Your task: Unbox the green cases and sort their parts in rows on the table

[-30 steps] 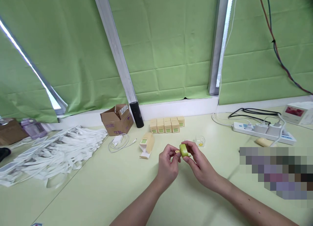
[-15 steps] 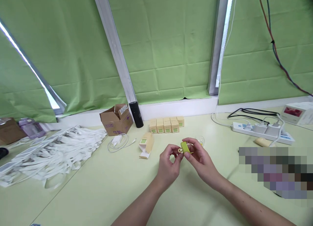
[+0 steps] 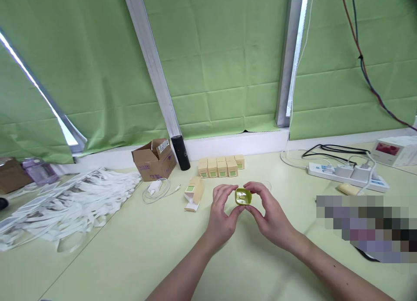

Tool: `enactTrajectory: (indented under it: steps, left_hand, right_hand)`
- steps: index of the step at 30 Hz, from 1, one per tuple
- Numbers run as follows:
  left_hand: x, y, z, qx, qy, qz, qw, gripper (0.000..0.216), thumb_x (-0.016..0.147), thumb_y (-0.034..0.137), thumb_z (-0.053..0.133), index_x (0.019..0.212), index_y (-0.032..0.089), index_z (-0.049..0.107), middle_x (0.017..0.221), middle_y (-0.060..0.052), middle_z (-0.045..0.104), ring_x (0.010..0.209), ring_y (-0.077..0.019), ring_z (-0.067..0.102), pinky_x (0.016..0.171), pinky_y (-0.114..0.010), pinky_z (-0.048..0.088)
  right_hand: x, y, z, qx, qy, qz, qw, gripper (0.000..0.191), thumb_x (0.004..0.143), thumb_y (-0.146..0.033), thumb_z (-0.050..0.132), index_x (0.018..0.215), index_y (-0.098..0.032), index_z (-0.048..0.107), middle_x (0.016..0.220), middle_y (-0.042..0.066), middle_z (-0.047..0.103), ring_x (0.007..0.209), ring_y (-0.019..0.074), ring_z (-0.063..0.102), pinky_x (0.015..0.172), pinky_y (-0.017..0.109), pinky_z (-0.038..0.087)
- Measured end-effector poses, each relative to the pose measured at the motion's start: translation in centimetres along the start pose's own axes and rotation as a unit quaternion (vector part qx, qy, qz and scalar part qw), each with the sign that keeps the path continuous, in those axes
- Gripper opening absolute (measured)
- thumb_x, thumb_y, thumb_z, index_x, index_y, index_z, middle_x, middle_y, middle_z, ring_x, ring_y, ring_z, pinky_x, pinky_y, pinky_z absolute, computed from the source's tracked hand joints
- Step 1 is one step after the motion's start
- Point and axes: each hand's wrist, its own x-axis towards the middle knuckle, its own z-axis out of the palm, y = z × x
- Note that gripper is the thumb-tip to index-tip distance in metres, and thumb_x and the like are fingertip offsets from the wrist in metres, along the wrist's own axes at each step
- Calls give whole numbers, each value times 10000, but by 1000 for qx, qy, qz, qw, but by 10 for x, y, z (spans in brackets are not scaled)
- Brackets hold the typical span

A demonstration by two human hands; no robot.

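Observation:
A small yellow-green squarish case (image 3: 239, 200) is held up above the table, its open hollow side facing me. Something pale and shiny shows inside, too small to name. My left hand (image 3: 221, 210) pinches the left edge between thumb and fingers. On the opposite edge, my right hand (image 3: 269, 214) has the same pinch. An opened cardboard carton (image 3: 197, 190) with a green square label lies tilted to the left of my hands. Beyond them stand several small closed boxes (image 3: 222, 167), close together. A thin clear rounded thing (image 3: 268, 185) is partly hidden behind my right hand.
A brown cardboard box (image 3: 154, 164), a black cylinder (image 3: 180, 153) and a white charger with cable (image 3: 154, 187) are at the back left. White straps (image 3: 97, 201) spread over the left side. A power strip (image 3: 345, 175) with plugs lies at the right.
The case has turned so its hollow side now faces me. A pale yellow looped piece near my left fingers no longer shows. Both hands now grip opposite edges.

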Motion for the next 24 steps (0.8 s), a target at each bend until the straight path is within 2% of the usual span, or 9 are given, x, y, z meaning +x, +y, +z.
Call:
enactTrajectory:
  steps: [3,7,12,17,24]
  left_hand:
    - [1,-1,0,18,3,12,1000,410,936,197,700,1325,304,624,1251,-80,644,1233,-270,524,1038,-459,480]
    - [1,-4,-1,37,-3,11,999,444,930,168,697,1343,310,617,1253,-78,638,1228,-270,518,1038,-458,485]
    - [-3,-6,2,73,-17,16,997,481,912,117,692,1345,309,604,1253,-71,621,1219,-265,509,1038,-458,486]
    - [-8,-6,7,92,-12,35,995,511,858,43,702,1298,284,605,1223,-66,628,1195,-261,514,1023,-447,497]
    - [-8,-7,9,117,5,91,989,464,882,45,660,1290,259,611,1145,-72,640,1132,-258,525,942,-434,518]
  right_hand:
    - [1,0,-2,-45,-10,-26,999,296,1009,-204,512,1289,-300,504,1337,120,529,1276,294,562,1045,507,547]
    - [1,-3,-4,-71,-17,-26,997,298,1019,-239,531,1312,-290,543,1350,131,509,1284,297,565,1034,498,568]
    - [2,1,-2,-86,23,-63,994,291,1021,-158,507,1248,-285,639,1298,118,553,1243,279,616,1000,483,598]
    - [2,8,2,-104,39,-95,989,281,1003,-71,492,1080,-243,700,1254,115,550,1133,243,672,875,409,645]
    - [1,8,4,-156,47,-124,979,298,965,-3,497,1027,-214,698,1180,118,577,1062,233,662,744,344,615]
